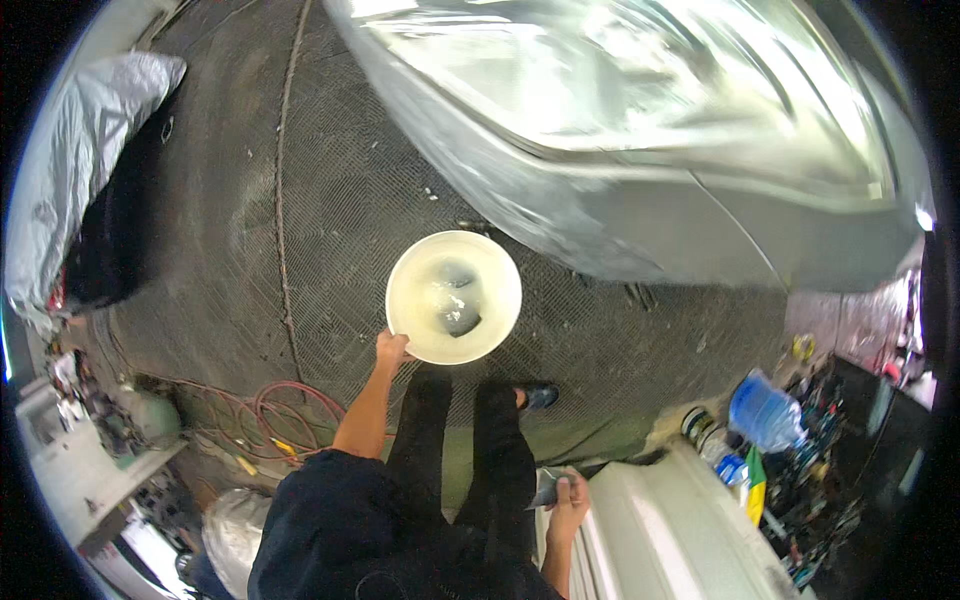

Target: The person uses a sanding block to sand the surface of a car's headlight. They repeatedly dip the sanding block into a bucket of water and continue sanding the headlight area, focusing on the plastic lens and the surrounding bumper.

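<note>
A cream-white round plastic bucket (453, 296) holding a dark grey cloth (460, 318) hangs over a dark grey cross-hatched rubber floor mat (330, 220), beside a glossy silver car body (640, 130), red coiled hose (270, 405) and translucent blue water jug (765, 413).

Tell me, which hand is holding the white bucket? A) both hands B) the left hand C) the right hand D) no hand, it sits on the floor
B: the left hand grips the rim of the white bucket at its lower left edge, while the right hand is down by the person's side holding a small dark cloth, well away from the bucket.
</note>
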Available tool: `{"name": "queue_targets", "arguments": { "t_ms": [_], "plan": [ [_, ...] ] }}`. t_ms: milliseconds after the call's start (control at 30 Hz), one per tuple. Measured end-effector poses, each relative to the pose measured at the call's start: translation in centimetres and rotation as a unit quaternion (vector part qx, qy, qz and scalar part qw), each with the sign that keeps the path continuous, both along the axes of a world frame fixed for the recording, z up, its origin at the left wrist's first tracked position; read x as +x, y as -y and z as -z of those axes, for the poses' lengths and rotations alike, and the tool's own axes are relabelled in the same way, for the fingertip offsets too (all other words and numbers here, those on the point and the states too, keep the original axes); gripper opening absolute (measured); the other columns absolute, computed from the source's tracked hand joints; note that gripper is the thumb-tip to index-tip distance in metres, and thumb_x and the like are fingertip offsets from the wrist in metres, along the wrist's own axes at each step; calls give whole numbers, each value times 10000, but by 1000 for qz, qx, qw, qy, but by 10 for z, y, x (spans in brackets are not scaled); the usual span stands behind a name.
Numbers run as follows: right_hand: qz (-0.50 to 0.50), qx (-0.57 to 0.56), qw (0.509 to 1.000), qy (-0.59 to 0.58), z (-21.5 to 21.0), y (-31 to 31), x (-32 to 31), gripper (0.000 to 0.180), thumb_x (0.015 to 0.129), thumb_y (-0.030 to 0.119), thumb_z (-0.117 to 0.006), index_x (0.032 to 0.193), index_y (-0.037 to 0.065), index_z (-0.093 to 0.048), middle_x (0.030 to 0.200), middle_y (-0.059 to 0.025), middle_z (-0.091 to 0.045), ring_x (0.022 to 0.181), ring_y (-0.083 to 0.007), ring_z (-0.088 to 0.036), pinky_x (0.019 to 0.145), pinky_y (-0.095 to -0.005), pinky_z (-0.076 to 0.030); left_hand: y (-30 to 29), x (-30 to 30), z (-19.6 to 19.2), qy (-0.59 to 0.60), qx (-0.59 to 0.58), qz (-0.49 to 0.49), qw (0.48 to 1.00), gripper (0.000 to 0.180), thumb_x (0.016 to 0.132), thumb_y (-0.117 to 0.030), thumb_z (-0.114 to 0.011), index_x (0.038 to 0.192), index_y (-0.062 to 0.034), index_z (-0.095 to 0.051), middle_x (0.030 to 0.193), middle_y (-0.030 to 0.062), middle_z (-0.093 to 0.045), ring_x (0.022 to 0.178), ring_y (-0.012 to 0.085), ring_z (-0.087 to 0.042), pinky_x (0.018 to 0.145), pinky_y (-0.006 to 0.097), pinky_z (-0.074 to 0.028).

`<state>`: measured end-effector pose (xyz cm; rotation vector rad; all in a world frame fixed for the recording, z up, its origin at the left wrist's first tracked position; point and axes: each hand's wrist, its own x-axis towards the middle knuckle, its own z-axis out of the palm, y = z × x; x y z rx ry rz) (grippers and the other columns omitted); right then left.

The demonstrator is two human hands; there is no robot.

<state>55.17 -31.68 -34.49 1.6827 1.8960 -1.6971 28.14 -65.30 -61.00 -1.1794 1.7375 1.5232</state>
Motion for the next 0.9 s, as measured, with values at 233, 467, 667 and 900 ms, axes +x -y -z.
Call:
{"name": "queue_targets", "arguments": {
  "t_ms": [233, 467, 667, 900],
  "plan": [
    [-234, 38, 970, -54, 10, 54, -130, 187, 961, 88, -714, 1130, 11, -738, 1024, -28, -648, 995, -137, -630, 864, -302, -566, 54, 2, 57, 4, 43, -257, 965, 420, 905, 22, -549, 1313, 114, -512, 1144, 247, -684, 935, 401, -738, 809, 507, -663],
    [-171, -210, 963, -13, 79, 124, -271, 235, 949, 116, -741, 1130, 14, -632, 1090, -94, -704, 937, -201, -717, 762, -307, -591, 74, 16, 85, 99, 198, -248, 943, 561, 1028, -305, -578, 1385, 114, -470, 1250, 225, -637, 1005, 355, -713, 795, 450, -633],
    [-113, -365, 924, 14, 167, 180, -315, 183, 944, 0, -695, 1039, 40, -544, 984, -124, -683, 893, -244, -749, 772, -344, -637, 20, -24, -104, 27, 292, -326, 899, 770, 1052, -623, -426, 1435, 43, -476, 1039, 181, -729, 823, 290, -740, 710, 400, -627],
    [-261, -371, 891, 30, 218, 204, -346, 156, 903, 0, -630, 1045, 8, -567, 880, -139, -705, 739, -250, -729, 686, -367, -628, 89, -54, -62, -49, 171, -16, 984, 235, 923, -161, -751, 1117, -36, -708, 945, 31, -714, 746, 137, -676, 647, 288, -583]
  ]
}}
